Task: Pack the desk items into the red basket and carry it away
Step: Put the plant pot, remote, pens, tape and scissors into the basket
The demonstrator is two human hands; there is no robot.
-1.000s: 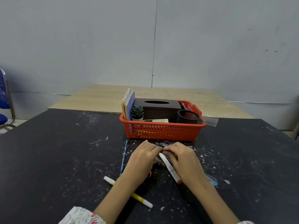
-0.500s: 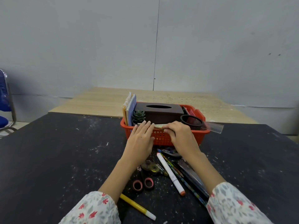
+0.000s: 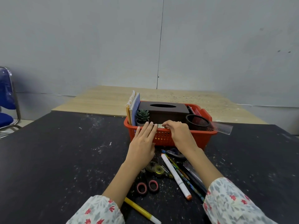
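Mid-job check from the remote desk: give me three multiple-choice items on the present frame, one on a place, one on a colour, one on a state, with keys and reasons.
1. Where do the scissors lie?
A. in the red basket
B. on the black table, near the person
C. on the blue chair

2. What colour is the tip of the white marker?
A. orange
B. green
C. purple

3. How is the left hand set?
A. clenched round the marker
B. lifting the basket by its rim
C. fingers straight, against the basket's near wall

Key: 1 B, the pink handles rest on the tabletop between the forearms; 2 A, its near end is orange; 3 C, the fingers lie flat on the mesh.
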